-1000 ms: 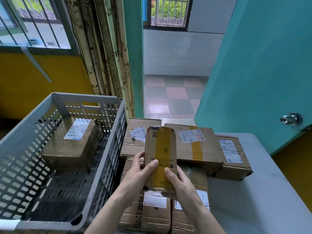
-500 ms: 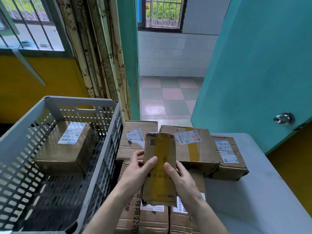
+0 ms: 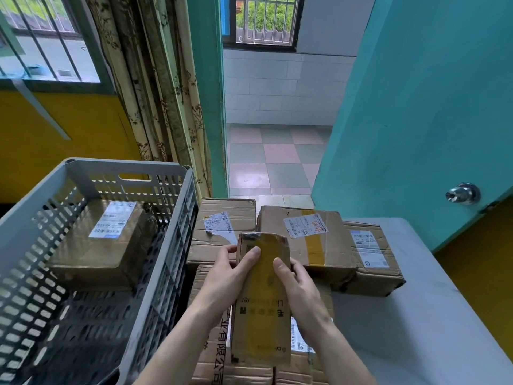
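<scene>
A narrow cardboard parcel [image 3: 261, 323] with yellow tape down its face is held up above the pile of boxes. My left hand [image 3: 224, 276] grips its left edge, thumb across the front. My right hand [image 3: 298, 290] grips its right edge, thumb also on the front. The parcel stands nearly upright, its far end near the top. A grey plastic crate [image 3: 155, 268] stands to the left, with one labelled brown box [image 3: 102, 245] inside it.
Several taped cardboard boxes lie on the grey table [image 3: 416, 329]: one with a torn label [image 3: 222, 226], one with yellow tape [image 3: 308, 237], one at the right [image 3: 372, 257]. A teal door with a metal knob [image 3: 462, 193] stands open at the right. Curtains hang behind the crate.
The parcel has been turned in my hands so that more of its length shows toward me; both hands keep their hold. The view has shifted slightly.
</scene>
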A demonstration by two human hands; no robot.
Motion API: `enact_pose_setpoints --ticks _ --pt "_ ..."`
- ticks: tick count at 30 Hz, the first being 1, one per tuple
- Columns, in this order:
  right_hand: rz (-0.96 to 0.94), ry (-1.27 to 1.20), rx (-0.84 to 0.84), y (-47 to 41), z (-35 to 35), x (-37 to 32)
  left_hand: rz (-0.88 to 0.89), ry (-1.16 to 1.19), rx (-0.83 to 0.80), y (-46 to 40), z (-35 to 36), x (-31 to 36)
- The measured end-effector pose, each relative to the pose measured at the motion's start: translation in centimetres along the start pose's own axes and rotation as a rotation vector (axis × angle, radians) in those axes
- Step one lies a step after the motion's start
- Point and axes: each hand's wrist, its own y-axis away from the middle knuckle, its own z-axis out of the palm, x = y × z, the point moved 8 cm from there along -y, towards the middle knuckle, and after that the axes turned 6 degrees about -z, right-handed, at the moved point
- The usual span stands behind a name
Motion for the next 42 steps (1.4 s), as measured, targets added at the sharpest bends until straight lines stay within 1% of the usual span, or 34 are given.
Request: enact_pose_setpoints --ticks 3,7,9,11,14,16,18,21,23,26,29,32,34,37,40,42 --pt "0.002 -0.037 0.045 -1.0 -0.7 -0.8 0.012 0.004 -0.033 0.4 0.4 -0.3" --pt "-0.026 -0.005 0.083 -1.4 -1.0 -1.0 -0.022 0.028 -0.016 0.2 0.5 -1.2" --pt "-0.032 0.014 0.089 -1.4 -1.0 -1.0 -0.039 -0.008 -0.03 0.2 0.8 -1.5" --pt "-0.037 0.035 0.078 -1.4 -1.0 -1.1 -0.014 -0.015 -0.03 0.3 0.7 -1.3" --pt "-0.03 0.003 -0.004 -1.1 -0.2 -1.2 -0.011 0.086 -0.032 0.1 0.0 -0.7" --pt "-0.005 -0.012 -0.07 -0.4 0.4 -1.2 -0.006 0.116 0.02 -0.1 -1.1 -0.6" --pt "0.006 0.0 -0.086 0.2 0.6 -1.0 0.026 0.089 0.086 -0.3 -2.0 -0.5" --pt "-0.022 0.063 -0.003 0.3 0.1 -0.8 0.082 -0.002 0.159 -0.2 -2.3 0.0" --pt "-0.053 0.117 0.038 0.3 0.0 -1.0 0.082 -0.043 0.188 -0.1 -2.4 0.0" --pt "-0.106 0.177 0.069 0.2 -0.2 -1.3 0.055 -0.086 0.086 0.0 -1.4 -0.4" --pt "-0.12 0.183 0.071 -0.1 -0.3 -1.2 0.052 -0.056 0.04 0.3 -0.9 -0.3" --pt "-0.023 0.079 0.057 -1.0 -0.4 -0.9 0.053 0.048 -0.038 0.7 -0.2 -0.1" --pt "0.048 0.016 0.04 -1.5 -0.3 -0.8 0.054 0.066 -0.063 0.8 0.0 -0.2" --pt "0.051 0.011 0.046 -1.8 -0.4 -0.8 0.006 0.078 -0.078 0.5 0.0 -0.8" --pt "0.032 0.008 0.061 -1.5 -0.2 -0.6 -0.074 0.051 -0.149 -0.3 0.3 -1.0" --pt "0.021 0.02 0.075 -1.4 -0.2 -0.5 -0.1 0.029 -0.148 -0.7 0.2 -0.9"
